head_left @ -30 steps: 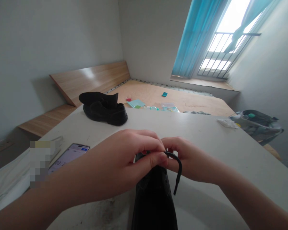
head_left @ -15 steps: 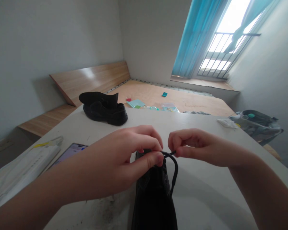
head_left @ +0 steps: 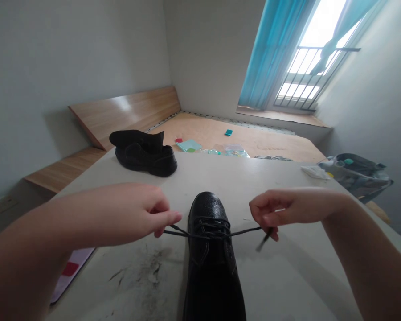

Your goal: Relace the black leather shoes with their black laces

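A black lace-up shoe (head_left: 212,254) stands on the white table (head_left: 280,178) right in front of me, toe pointing away. Its black lace (head_left: 243,232) is stretched sideways across the top of the shoe. My left hand (head_left: 143,214) pinches the left end of the lace, left of the shoe. My right hand (head_left: 274,211) pinches the right end, right of the shoe, with the lace tip hanging below the fingers. Both hands are closed on the lace, and it looks taut.
A second black shoe (head_left: 143,154) lies at the table's far left. A phone (head_left: 71,274) shows under my left forearm. A grey bag (head_left: 357,174) sits beyond the table's right edge. Behind are a wooden bed frame (head_left: 220,133) with small items and a barred window (head_left: 307,76).
My hands were together over the shoe's laces. They have pulled apart to the left and right, drawing the lace out straight and uncovering the toe of the shoe.
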